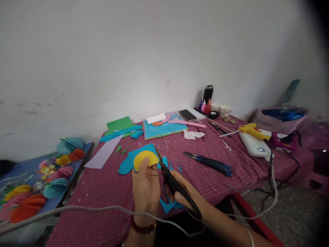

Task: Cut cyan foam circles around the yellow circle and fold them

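My left hand pinches a yellow rounded paper piece lying against a sheet of blue paper. A dark red bead bracelet circles that wrist. In my right hand are black-handled scissors, their blades pointing up and left at the right edge of the blue paper. Small blue offcuts lie below and beside the scissors. A blue utility knife rests on the checked cloth to the right of my hands.
Green paper, a lilac sheet and a phone lie toward the wall. At right are a yellow glue gun and white power bank. A pale cable crosses the foreground. Paper ornaments sit at left.
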Tool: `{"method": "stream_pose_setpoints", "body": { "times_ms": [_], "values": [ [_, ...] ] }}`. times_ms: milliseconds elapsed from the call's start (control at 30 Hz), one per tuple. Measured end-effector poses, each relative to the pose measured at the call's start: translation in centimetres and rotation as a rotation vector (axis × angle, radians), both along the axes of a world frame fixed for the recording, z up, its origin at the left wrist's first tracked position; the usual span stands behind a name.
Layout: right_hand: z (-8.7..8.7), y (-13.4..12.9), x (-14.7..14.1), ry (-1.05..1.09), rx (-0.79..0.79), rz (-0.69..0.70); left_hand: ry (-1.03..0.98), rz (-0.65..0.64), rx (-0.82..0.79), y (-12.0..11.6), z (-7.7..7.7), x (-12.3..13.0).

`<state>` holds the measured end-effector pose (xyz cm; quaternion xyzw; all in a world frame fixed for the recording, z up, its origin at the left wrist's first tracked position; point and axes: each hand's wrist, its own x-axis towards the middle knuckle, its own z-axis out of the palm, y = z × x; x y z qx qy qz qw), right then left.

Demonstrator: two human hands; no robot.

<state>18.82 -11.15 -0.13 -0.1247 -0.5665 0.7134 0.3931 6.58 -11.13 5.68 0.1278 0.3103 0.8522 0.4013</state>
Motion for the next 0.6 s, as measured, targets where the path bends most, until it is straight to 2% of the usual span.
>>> {"method": "stream_pose_setpoints", "body": {
  "times_ms": [600],
  "values": [
    [-0.62, 0.34, -0.61, -0.052, -0.003, -0.103, -0.037, 0.025, -0.034, 0.08, -0.39, 0.63]
  ]
}}
